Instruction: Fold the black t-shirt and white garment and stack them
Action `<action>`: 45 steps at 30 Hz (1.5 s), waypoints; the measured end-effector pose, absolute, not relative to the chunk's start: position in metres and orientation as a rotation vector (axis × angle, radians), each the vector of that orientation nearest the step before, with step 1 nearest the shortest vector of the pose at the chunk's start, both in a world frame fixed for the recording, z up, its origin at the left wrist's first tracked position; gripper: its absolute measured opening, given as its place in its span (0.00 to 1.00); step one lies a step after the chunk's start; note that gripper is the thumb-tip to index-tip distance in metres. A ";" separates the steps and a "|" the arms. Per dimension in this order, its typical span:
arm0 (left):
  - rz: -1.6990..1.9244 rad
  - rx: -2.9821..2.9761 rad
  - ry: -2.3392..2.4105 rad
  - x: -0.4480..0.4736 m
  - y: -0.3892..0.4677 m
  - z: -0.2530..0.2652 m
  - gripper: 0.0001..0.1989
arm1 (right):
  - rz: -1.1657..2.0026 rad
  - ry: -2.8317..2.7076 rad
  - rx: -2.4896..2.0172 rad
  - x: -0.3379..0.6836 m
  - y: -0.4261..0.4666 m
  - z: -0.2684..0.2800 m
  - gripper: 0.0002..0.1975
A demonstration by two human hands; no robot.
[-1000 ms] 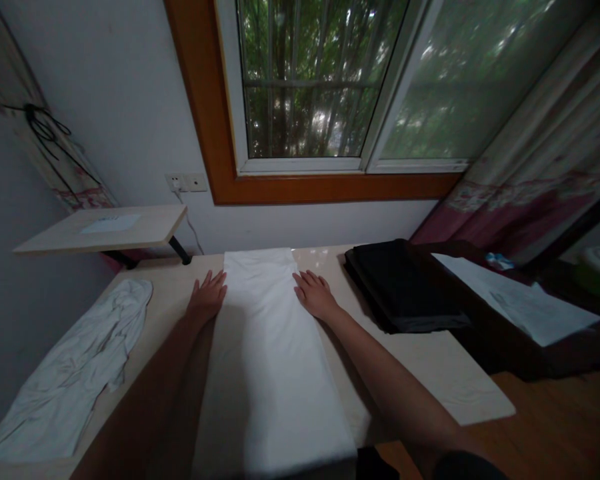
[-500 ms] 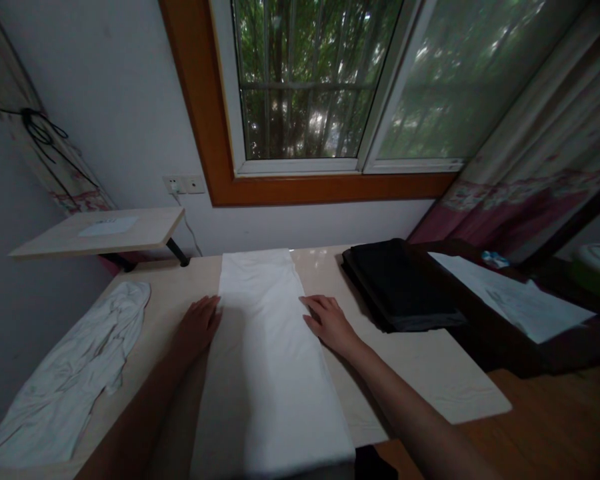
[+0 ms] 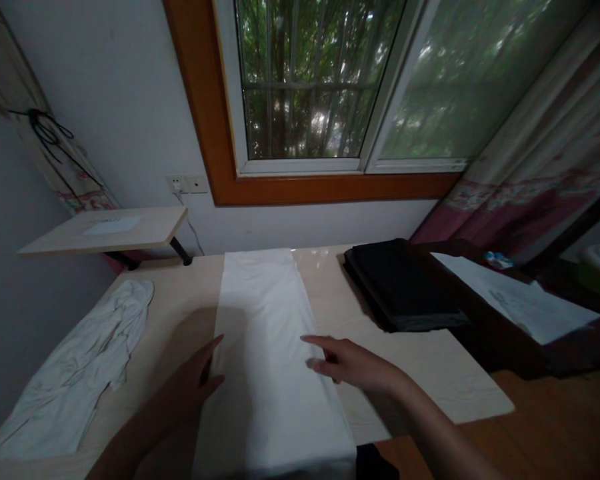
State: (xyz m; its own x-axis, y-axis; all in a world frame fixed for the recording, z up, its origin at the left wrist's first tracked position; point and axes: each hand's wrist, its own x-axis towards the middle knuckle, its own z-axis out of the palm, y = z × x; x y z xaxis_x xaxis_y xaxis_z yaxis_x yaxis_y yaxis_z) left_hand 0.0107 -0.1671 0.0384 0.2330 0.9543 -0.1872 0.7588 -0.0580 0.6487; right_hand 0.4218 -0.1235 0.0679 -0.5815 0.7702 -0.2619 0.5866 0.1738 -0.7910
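A long strip of folded white cloth (image 3: 275,387) lies lengthwise on the pale table (image 3: 410,367), its near end reaching the front edge. What kind of garment or linen it is, I cannot tell. At its left edge is my left hand (image 3: 203,377), thumb and forefinger apart, holding nothing. Opposite, at the right edge, my right hand (image 3: 345,360) has its forefinger and thumb stretched over the cloth with a gap between them. Both hands seem slightly above the surface.
A crumpled white garment (image 3: 80,373) lies on the left. Dark folded clothes (image 3: 400,283) are stacked at the back right. A small raised shelf (image 3: 105,230) stands back left. Right of the table, a dark surface holds a white sheet (image 3: 515,297).
Both hands have come off the cloth's edges and moved nearer to me along its sides. Their fingers, flat before, now have thumb and forefinger spread. The cloth lies as before.
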 end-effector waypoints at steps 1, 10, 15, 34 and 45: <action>0.314 1.821 1.545 0.013 -0.169 0.044 0.41 | 1.395 -2.266 -1.299 0.422 -0.124 0.070 0.32; 0.083 1.693 1.274 0.005 -0.184 0.066 0.26 | 1.909 -2.069 -0.960 0.431 -0.126 0.072 0.17; 0.037 1.678 1.164 0.004 -0.192 0.073 0.19 | 1.889 -1.678 -0.953 0.434 -0.132 0.070 0.12; 0.397 2.454 1.306 -0.016 -0.167 0.024 0.22 | 1.025 -2.163 -0.837 0.429 -0.118 0.027 0.11; 0.525 2.851 1.292 -0.024 -0.116 0.013 0.22 | 0.485 -2.447 -0.801 0.423 -0.087 0.037 0.18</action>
State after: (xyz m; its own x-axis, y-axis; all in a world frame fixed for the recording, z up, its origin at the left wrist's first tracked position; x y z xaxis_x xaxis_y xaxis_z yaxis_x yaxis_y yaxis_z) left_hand -0.0236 -0.1156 0.0128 0.6141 0.7257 0.3102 0.7363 -0.6683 0.1057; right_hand 0.4228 -0.0867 0.0366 -0.6925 0.6253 0.3598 0.4408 0.7616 -0.4750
